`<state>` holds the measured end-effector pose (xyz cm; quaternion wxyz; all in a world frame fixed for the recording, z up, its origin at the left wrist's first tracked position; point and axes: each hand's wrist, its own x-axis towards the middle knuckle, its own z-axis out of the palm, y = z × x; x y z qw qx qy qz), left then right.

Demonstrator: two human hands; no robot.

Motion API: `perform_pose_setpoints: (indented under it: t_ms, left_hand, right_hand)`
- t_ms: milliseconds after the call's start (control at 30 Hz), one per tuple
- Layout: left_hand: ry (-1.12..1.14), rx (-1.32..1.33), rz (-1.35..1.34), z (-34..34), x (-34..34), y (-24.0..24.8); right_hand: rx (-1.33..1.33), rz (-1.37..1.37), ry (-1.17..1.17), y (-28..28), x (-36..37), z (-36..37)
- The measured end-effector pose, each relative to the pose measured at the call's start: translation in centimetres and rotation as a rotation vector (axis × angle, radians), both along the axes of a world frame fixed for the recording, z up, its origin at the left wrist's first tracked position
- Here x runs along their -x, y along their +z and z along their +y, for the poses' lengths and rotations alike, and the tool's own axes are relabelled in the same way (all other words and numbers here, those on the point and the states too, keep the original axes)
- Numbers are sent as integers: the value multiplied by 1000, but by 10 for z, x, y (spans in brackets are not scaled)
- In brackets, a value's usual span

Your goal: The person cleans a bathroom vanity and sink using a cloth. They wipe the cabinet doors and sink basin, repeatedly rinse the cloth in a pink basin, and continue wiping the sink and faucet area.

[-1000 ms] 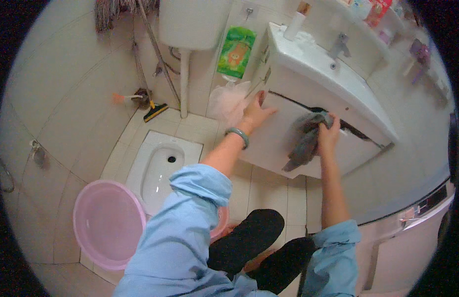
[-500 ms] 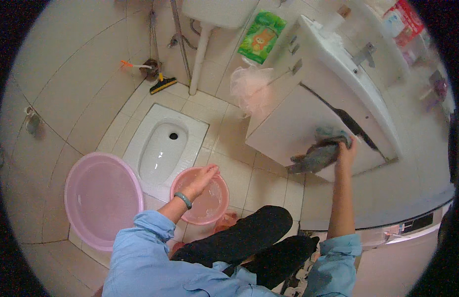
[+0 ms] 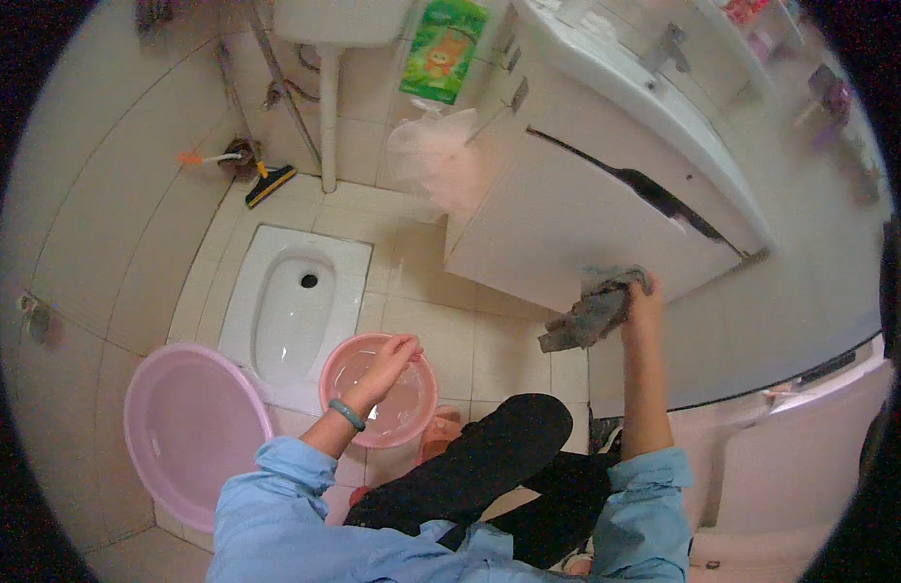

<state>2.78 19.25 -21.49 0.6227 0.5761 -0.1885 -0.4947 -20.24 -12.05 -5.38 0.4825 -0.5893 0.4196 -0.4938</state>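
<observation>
My right hand (image 3: 644,303) grips a bunched dark grey cloth (image 3: 594,317), its loose end hanging toward the left. The cloth is in front of the white cabinet door (image 3: 567,209), near its lower edge; I cannot tell whether they touch. Above the small pink basin (image 3: 345,439), which has water in it, my left hand (image 3: 387,367) is held with fingers stretched out and nothing in them. A green bangle (image 3: 348,415) circles the left wrist.
A large pink-purple tub (image 3: 139,457) stands at the left, beside the white squat toilet (image 3: 238,325). A squeegee (image 3: 271,185) leans by the far wall. A pink bath puff (image 3: 436,160) hangs near the cabinet, below a green package (image 3: 442,53). The white sink (image 3: 606,58) tops the cabinet.
The whole view has shifted, so the toilet and cabinet appear farther left. My right hand has brought the cloth slightly lower against the cabinet. The left hand stays above the small basin.
</observation>
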Motion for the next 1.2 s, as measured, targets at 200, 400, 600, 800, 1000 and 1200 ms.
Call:
perform_pose_setpoints:
  t_ms: [200, 400, 600, 800, 1000, 1200]
  left_hand:
    - [245, 192, -618, -80, -11, 44]
    - [477, 668, -1611, -180, -37, 162]
    - [443, 587, -2094, -243, -47, 183]
    - [629, 425, -2240, -262, -56, 163]
    - [537, 572, -2172, -251, -58, 172]
    - [234, 690, -2311, -258, -2, 200]
  right_hand:
    - [319, 30, -207, 33, -55, 12]
    - [941, 180, -137, 43, -124, 25]
    - [1115, 344, -183, -16, -139, 7]
    - [985, 528, 23, -133, -92, -23]
    - [593, 390, 83, -101, -61, -1]
    - [702, 111, -206, 10, -46, -28]
